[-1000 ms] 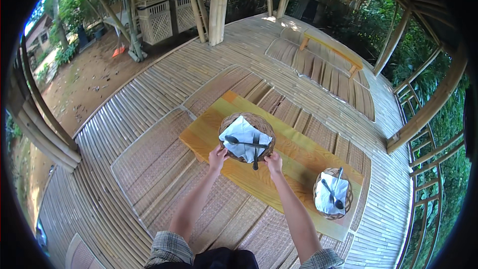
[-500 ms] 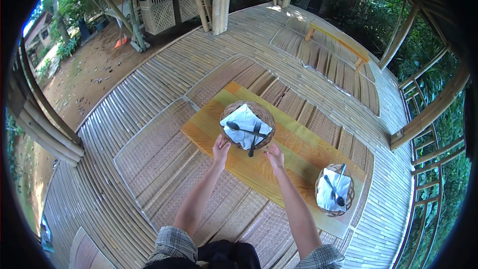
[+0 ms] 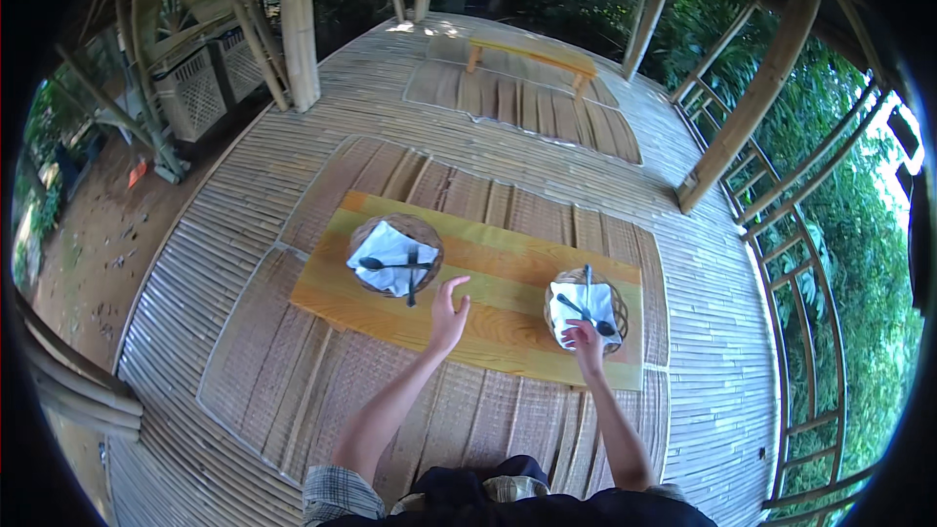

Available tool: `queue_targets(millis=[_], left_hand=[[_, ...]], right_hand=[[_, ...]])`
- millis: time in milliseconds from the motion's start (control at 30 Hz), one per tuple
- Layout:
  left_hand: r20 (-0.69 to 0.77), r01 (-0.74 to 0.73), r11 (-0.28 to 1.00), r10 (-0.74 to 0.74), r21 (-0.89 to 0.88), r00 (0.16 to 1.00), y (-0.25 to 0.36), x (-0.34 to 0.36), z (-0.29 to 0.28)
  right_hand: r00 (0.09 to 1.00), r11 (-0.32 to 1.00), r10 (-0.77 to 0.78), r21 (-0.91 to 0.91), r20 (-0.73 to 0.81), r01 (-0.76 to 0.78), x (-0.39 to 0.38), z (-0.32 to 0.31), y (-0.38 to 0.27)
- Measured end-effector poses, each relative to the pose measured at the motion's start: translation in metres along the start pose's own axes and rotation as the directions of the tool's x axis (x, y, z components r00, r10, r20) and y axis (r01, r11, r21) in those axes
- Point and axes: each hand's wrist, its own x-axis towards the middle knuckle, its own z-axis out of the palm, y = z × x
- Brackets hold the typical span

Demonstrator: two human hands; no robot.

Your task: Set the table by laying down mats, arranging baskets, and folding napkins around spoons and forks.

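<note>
A low wooden table [image 3: 488, 332] holds two wicker baskets. The left basket [image 3: 417, 229] has a white napkin [image 3: 395, 244] with a crossed dark spoon and fork [image 3: 386, 264] on it. My left hand [image 3: 449, 317] hovers just right of and nearer than that basket, fingers apart and empty. My right hand [image 3: 588, 342] reaches to the front of the right basket [image 3: 620, 317], fingers apart and slightly curved; whether they touch it I cannot tell. That basket holds a napkin [image 3: 571, 293] and crossed cutlery [image 3: 598, 324].
Woven mats [image 3: 244, 371] lie under the table on the bamboo floor [image 3: 712, 332]. A second low table [image 3: 532, 56] stands farther back on another mat. Bamboo posts [image 3: 742, 117] and a railing [image 3: 810, 332] line the right side. Lattice bins [image 3: 200, 88] and a dirt path [image 3: 93, 273] are at left.
The view has turned right. Both hands have come away from the left basket, which rests on the table; my right hand has moved rightward to the other basket.
</note>
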Motion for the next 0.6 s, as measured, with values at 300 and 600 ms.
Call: queue_targets(millis=[300,600], left_hand=[[0.26,0.173,0.983,-0.151,-0.062,0.954,0.02,-0.021,0.162],[0.552,-0.153,0.983,0.073,0.1,0.831,-0.011,-0.017,0.274]], right_hand=[[0.967,0.921,-0.153,-0.384,-0.205,0.064,0.037,-0.104,0.06],[0.968,0.486,-0.203,-0.843,0.15,0.232,0.079,-0.105,0.112]])
